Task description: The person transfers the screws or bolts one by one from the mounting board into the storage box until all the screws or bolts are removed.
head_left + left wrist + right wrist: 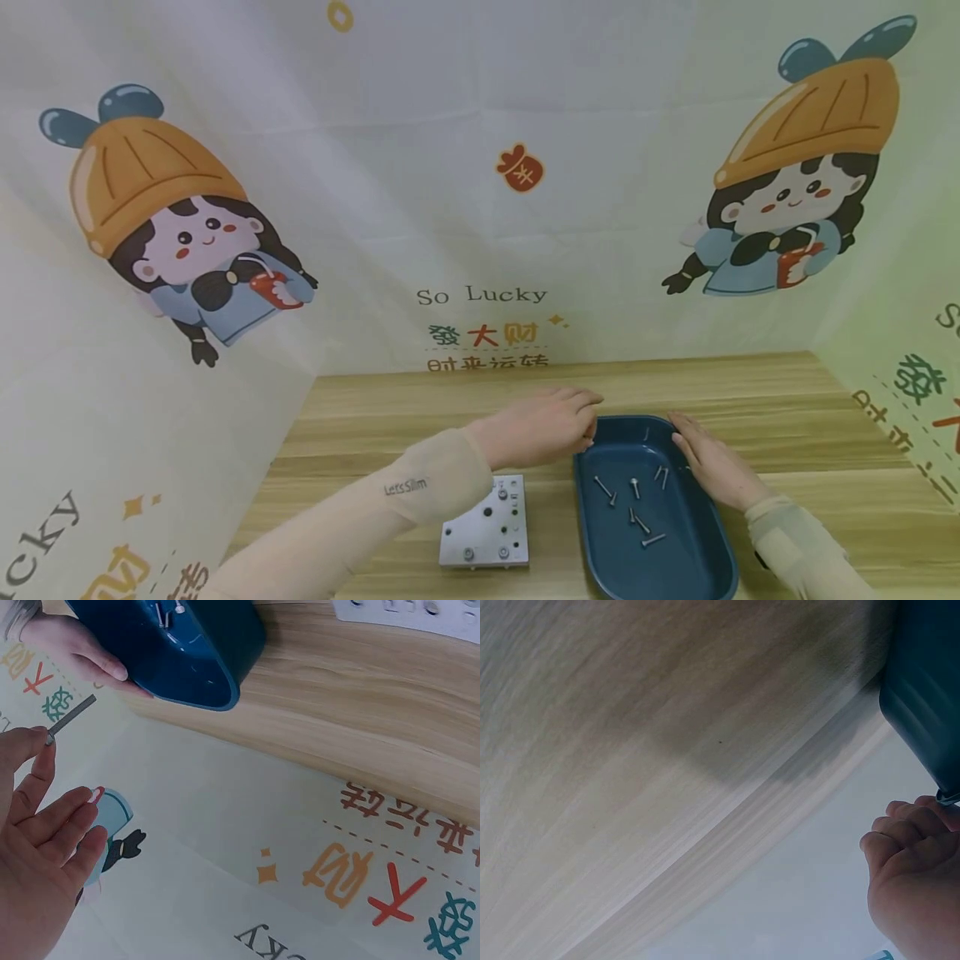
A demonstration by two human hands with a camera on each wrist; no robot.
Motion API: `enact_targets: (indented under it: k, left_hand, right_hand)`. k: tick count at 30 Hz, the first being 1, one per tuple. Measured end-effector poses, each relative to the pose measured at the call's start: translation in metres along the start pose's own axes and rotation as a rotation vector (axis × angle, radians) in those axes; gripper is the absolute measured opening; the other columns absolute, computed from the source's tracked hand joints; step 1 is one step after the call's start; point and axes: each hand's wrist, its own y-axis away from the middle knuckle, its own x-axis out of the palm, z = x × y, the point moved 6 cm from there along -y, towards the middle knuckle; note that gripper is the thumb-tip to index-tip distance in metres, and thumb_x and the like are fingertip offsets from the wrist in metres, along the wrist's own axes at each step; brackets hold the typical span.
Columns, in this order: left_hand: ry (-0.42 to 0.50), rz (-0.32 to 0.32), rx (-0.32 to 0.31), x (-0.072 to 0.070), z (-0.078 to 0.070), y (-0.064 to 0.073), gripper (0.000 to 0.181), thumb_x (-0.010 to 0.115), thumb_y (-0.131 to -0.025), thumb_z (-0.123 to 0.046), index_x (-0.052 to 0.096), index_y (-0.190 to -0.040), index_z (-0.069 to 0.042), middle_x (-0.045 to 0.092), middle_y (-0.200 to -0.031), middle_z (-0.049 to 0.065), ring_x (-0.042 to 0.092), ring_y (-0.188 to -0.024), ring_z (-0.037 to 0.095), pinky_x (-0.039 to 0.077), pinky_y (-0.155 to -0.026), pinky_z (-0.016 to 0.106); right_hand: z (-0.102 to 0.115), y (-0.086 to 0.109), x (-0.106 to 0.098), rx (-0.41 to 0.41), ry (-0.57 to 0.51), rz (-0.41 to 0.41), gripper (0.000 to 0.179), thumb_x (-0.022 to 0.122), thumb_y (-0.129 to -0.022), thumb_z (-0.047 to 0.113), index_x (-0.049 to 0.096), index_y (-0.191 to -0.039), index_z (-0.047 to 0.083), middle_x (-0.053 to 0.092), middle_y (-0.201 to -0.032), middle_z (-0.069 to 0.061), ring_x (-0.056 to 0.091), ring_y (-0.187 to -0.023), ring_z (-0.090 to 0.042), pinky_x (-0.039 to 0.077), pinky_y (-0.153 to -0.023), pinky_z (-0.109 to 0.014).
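Raised over the left rim of a dark blue tray, my left hand pinches one end of a grey screw between thumb and index finger. Its other fingers are spread loosely in the left wrist view. My right hand holds the far right rim of the tray, with the thumb over the edge and the fingers along the outside. Inside the tray lie several loose silver screws. Left of the tray sits a silver metal block with holes and some screws in its top, partly hidden behind my left forearm.
The wooden table runs back to a pale printed cloth, which also hangs at both sides. The tray's raised wall stands beside my right hand.
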Motion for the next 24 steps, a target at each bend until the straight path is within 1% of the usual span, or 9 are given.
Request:
enact_targets:
  k: [4, 5, 8, 10, 16, 20, 24]
  left_hand:
    - [-0.033, 0.006, 0.002, 0.004, -0.009, -0.016, 0.02, 0.05, -0.104, -0.035, 0.062, -0.108, -0.02, 0.051, -0.147, 0.005, 0.046, -0.138, 0.016, 0.038, -0.115, 0.027]
    - [-0.042, -0.005, 0.011, 0.005, -0.012, -0.02, 0.02, 0.05, -0.104, -0.035, 0.062, -0.108, -0.02, 0.053, -0.144, 0.003, 0.047, -0.136, 0.016, 0.04, -0.114, 0.026]
    - [-0.052, -0.017, 0.028, 0.009, -0.019, -0.028, 0.02, 0.05, -0.103, -0.036, 0.063, -0.108, -0.021, 0.058, -0.138, 0.0, 0.05, -0.131, 0.013, 0.041, -0.112, 0.025]
    - [-0.048, -0.016, 0.042, 0.013, -0.023, -0.033, 0.02, 0.051, -0.103, -0.035, 0.064, -0.109, -0.02, 0.059, -0.136, 0.0, 0.05, -0.131, 0.014, 0.04, -0.113, 0.025]
    - [-0.032, 0.042, 0.075, 0.027, -0.032, -0.041, 0.024, 0.049, -0.104, -0.036, 0.064, -0.115, -0.021, 0.055, -0.143, 0.002, 0.044, -0.139, 0.015, 0.036, -0.117, 0.027]
    - [-0.027, 0.043, 0.079, 0.032, -0.035, -0.044, 0.025, 0.049, -0.104, -0.037, 0.064, -0.115, -0.021, 0.055, -0.143, 0.001, 0.044, -0.139, 0.015, 0.034, -0.118, 0.026]
    - [0.013, 0.048, 0.075, 0.038, -0.04, -0.045, 0.025, 0.049, -0.104, -0.037, 0.064, -0.115, -0.021, 0.054, -0.144, 0.001, 0.044, -0.139, 0.014, 0.037, -0.116, 0.024]
  right_hand:
    - [-0.001, 0.001, 0.0, 0.003, 0.008, -0.006, 0.048, 0.039, -0.108, 0.018, 0.037, -0.143, -0.014, 0.036, -0.147, -0.038, 0.033, -0.136, -0.056, 0.032, -0.109, -0.067]
    - [-0.001, 0.001, 0.0, 0.002, 0.013, -0.009, 0.048, 0.039, -0.107, 0.018, 0.038, -0.143, -0.014, 0.037, -0.147, -0.038, 0.034, -0.135, -0.056, 0.033, -0.109, -0.067]
    - [-0.001, 0.001, 0.0, 0.004, 0.019, -0.013, 0.047, 0.04, -0.107, 0.018, 0.039, -0.142, -0.013, 0.038, -0.146, -0.038, 0.034, -0.135, -0.056, 0.034, -0.108, -0.067]
    - [0.0, 0.001, 0.0, 0.0, 0.02, -0.02, 0.046, 0.041, -0.107, 0.017, 0.04, -0.142, -0.014, 0.039, -0.145, -0.038, 0.036, -0.134, -0.056, 0.035, -0.108, -0.067]
    - [-0.001, 0.001, 0.001, 0.001, 0.0, -0.019, 0.046, 0.041, -0.107, 0.016, 0.039, -0.141, -0.014, 0.039, -0.145, -0.038, 0.036, -0.134, -0.056, 0.035, -0.108, -0.067]
    - [-0.001, 0.001, 0.0, 0.009, -0.009, -0.014, 0.046, 0.041, -0.107, 0.016, 0.038, -0.143, -0.013, 0.038, -0.146, -0.038, 0.035, -0.135, -0.056, 0.034, -0.108, -0.067]
    - [-0.001, 0.001, 0.0, 0.014, -0.01, -0.009, 0.047, 0.04, -0.107, 0.017, 0.037, -0.143, -0.013, 0.036, -0.147, -0.038, 0.034, -0.135, -0.056, 0.034, -0.108, -0.067]
